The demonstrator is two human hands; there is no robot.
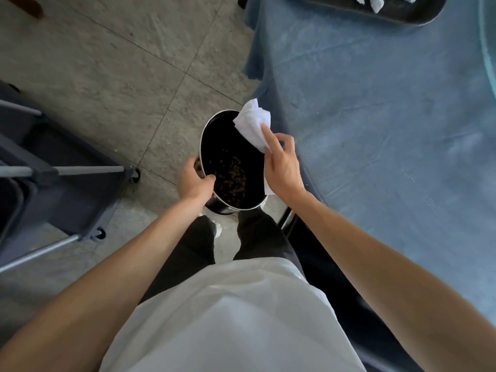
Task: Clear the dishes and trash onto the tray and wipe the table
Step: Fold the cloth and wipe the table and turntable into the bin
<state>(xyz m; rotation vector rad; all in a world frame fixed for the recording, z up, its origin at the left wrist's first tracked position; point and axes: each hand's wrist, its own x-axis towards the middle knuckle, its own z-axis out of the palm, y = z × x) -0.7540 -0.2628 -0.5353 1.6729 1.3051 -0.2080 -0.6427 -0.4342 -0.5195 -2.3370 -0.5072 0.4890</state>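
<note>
White napkin (pixel 252 127) pinched under right hand (pixel 281 167) fingers (pixel 268 138), over bin (pixel 230 167)

The person wears a loose white top (pixel 236 318) with a smooth, lightly creased front that spreads wide across the lower middle of the view. Below its hem, dark trousers (pixel 252 237) cover 2 legs, and a white shoe (pixel 218 229) shows at the left foot. Both forearms are bare, with no sleeve, watch or glove visible on the left hand (pixel 193 181) or the right hand (pixel 281 167).
</note>
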